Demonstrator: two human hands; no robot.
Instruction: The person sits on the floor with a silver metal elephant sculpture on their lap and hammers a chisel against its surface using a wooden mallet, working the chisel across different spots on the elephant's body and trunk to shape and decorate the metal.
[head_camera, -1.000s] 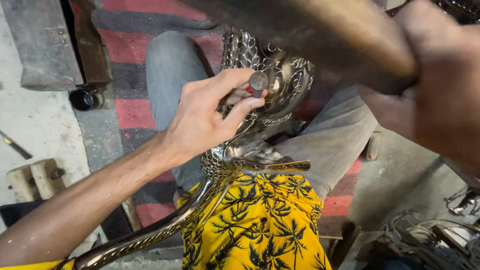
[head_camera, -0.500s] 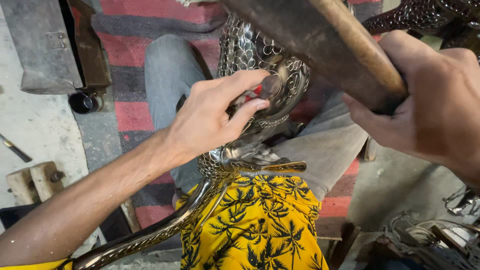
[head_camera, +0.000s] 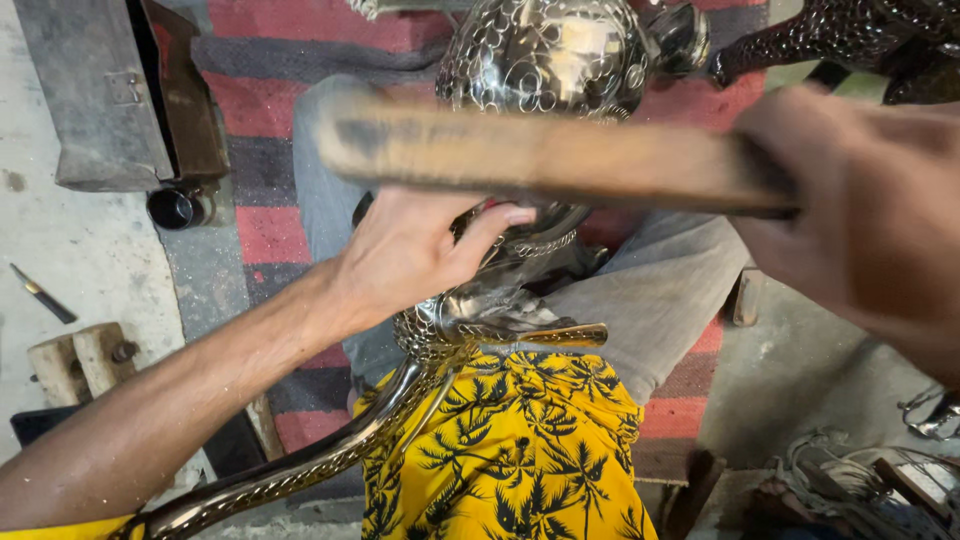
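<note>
A shiny embossed metal vessel (head_camera: 545, 60) rests on my lap, with a curved metal handle (head_camera: 300, 465) running down to the lower left. My left hand (head_camera: 415, 250) presses on the vessel's neck, holding a small tool that its fingers mostly hide. My right hand (head_camera: 860, 220) grips a thick wooden stick (head_camera: 540, 155), blurred by motion, lying level across the vessel just above my left hand. My yellow palm-print shirt (head_camera: 510, 450) covers the lower part of the piece.
A grey metal box (head_camera: 100, 90) stands at the upper left with a dark cup (head_camera: 175, 208) beside it. A small chisel (head_camera: 40, 295) and a wooden block (head_camera: 75, 365) lie on the concrete floor at left. A red striped rug (head_camera: 270, 230) lies under my legs. Wires and scrap (head_camera: 860, 480) sit lower right.
The wooden stick has swung down from a raised slant to level across the vessel. My right hand dropped with it. My left hand stayed on the vessel's neck.
</note>
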